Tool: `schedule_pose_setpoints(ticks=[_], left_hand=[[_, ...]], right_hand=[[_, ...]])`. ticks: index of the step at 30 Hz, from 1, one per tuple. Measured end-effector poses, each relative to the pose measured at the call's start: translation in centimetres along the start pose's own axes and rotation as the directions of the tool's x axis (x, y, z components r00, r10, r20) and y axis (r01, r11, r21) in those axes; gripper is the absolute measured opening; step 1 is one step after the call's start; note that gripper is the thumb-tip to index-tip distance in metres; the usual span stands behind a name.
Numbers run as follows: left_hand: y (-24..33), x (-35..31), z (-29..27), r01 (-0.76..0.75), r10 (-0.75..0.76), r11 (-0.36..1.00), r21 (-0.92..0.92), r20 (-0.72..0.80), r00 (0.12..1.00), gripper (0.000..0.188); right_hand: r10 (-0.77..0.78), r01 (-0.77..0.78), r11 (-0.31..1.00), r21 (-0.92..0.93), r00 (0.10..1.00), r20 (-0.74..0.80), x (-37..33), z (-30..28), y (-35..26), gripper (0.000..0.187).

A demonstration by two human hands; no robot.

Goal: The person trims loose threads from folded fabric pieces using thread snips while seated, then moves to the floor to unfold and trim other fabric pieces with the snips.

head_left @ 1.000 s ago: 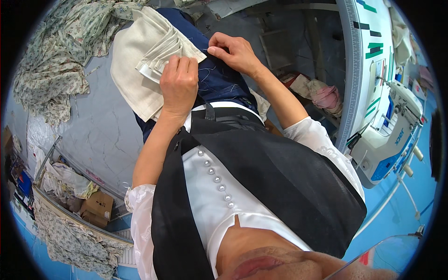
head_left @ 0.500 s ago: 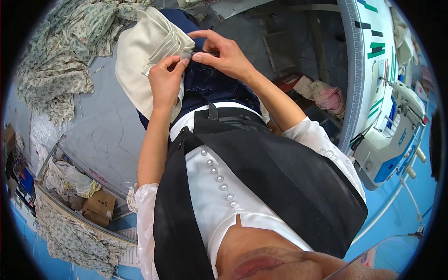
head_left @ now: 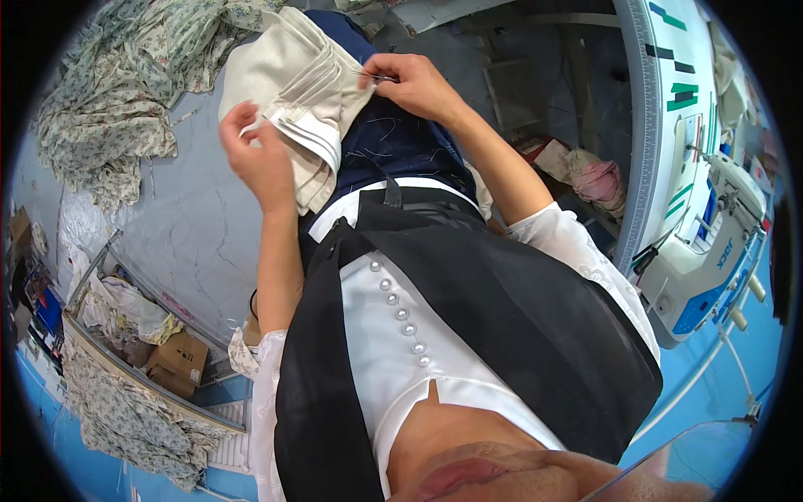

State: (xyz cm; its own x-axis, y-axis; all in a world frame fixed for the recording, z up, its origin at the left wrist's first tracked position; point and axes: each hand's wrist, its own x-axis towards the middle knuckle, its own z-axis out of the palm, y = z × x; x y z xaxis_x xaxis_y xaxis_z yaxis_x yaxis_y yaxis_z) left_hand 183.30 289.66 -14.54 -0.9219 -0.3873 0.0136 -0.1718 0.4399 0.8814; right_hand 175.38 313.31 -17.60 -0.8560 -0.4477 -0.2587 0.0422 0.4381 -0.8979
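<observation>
Nearest to the view, a white satin blouse with pearl-like buttons (head_left: 376, 335) is partly covered by a loose black fabric overgarment (head_left: 493, 284). Beyond the waist, the lap is covered by dark navy cloth strewn with pale thread ends (head_left: 401, 146), probably so that the clothing beneath is kept clean. Across it, toward the left, a cream woven cloth folded into several layers (head_left: 259, 75) is laid; the lap seems to be used as a rest, by which both hands are left free. By the right hand (head_left: 418, 88), a slim dark tool of metallic look (head_left: 385, 79) is gripped narrowly between bent fingers, beside the cloth's right-hand corner, which seems to be steadied by the same fingers. The left hand (head_left: 261, 167) is held at the opposite edge, fingers loosely curled and blurred; whether any cloth is pinched there cannot be told. Farther to the right, a white and blue sewing machine (head_left: 711, 251) is set on a white table edged with a ruler strip (head_left: 661, 155), the strip presumably being placed for ready measuring. Farther left, crumpled floral-print fabric (head_left: 109, 100) is heaped on a grey marbled surface (head_left: 201, 201), and a brown cardboard box (head_left: 178, 360) is stowed behind a metal rail.
</observation>
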Motion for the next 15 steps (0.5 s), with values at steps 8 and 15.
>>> schedule_pose_setpoints(ticks=[8, 15], left_hand=[[-0.7, -1.0, -0.8, 0.409, -0.396, 0.858, -0.311, 0.107, 0.912, 0.054], [0.6, -1.7, 1.0, 0.432, -0.367, 0.773, -0.465, 0.227, 0.902, 0.07]], right_hand=[[0.214, -0.171, 0.965, 0.2, 0.952, -0.218, -1.2, -0.6, 0.1, 0.017], [0.016, -0.263, 0.714, 0.649, 0.933, 0.36, 2.9, 1.7, -5.4, 0.022]])
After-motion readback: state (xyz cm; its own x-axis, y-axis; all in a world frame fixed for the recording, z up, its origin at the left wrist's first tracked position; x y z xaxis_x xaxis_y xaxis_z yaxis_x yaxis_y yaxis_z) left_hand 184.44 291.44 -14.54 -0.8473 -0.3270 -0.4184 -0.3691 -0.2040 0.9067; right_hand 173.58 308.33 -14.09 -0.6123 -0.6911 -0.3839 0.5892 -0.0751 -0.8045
